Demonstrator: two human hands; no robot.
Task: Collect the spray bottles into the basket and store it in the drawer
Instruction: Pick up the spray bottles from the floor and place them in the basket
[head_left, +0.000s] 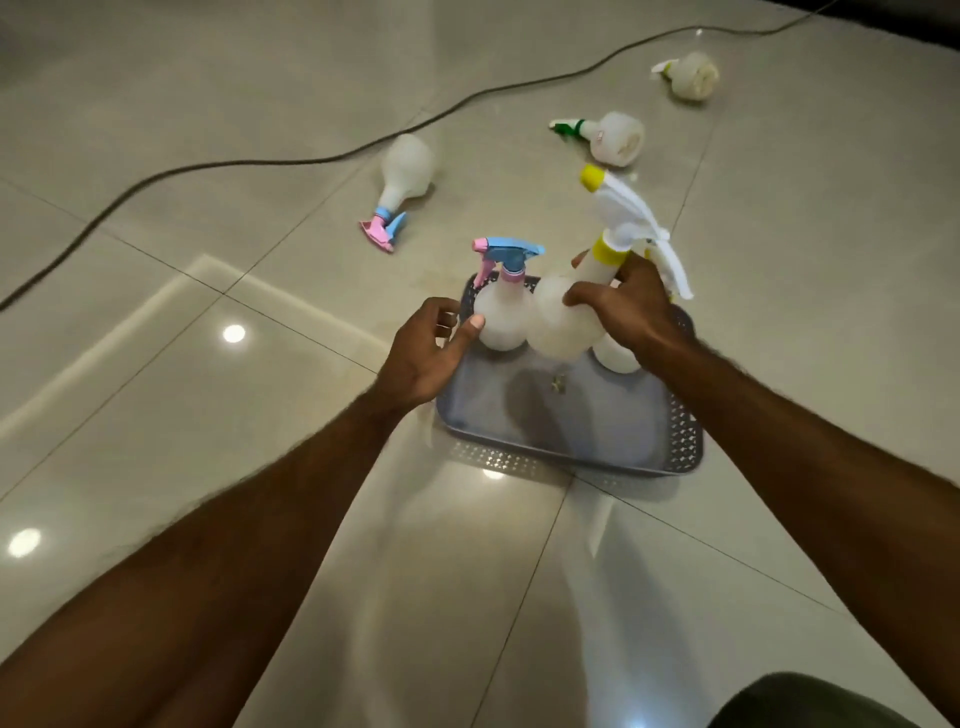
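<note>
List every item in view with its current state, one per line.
basket: on floor, partly filled
blue-topped bottle: upright in basket, left hand touching
yellow-capped bottle: tilted, held by right hand
pink-nozzle bottle: lying on floor
green-nozzle bottle: lying on floor
far bottle: lying on floor

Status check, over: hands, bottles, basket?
Right hand grips yellow-collared bottle over basket. Left hand touches blue-topped bottle standing inside. Three bottles on floor; cable beyond them.

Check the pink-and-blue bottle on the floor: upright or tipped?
Tipped: the pink-and-blue bottle lies on its side on the floor tiles, outside the basket.
</note>
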